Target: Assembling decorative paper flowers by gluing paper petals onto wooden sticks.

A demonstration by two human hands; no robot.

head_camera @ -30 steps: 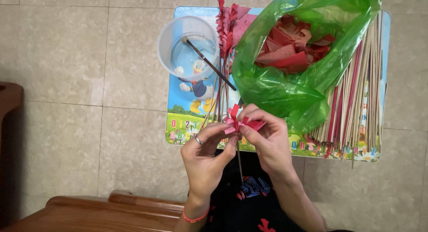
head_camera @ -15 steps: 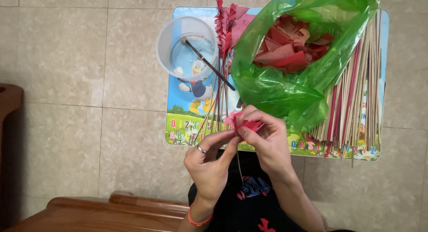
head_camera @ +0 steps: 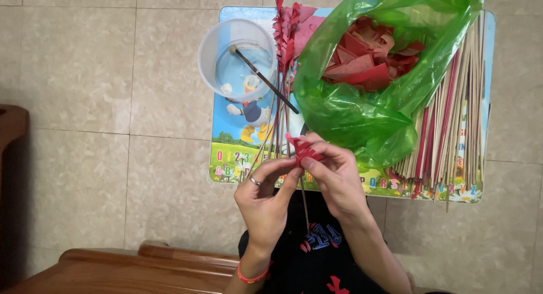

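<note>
At six o'clock of the surface (head_camera: 232, 158): left hand (head_camera: 266, 200) and right hand (head_camera: 336, 178) pinch red paper (head_camera: 304, 150) around a thin stick (head_camera: 305, 206); wrapping step, judged; next calls for tighter twisting.

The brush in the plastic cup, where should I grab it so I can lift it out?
Take the brush by its dark handle end, which sticks out over the cup's rim toward the table's middle. Come from above on that side, pinching across the thin stick. Its tip rests inside the cup, so the raised, free end looks the easiest grip. Both hands, left and right, hold the red paper on a stick.
</note>
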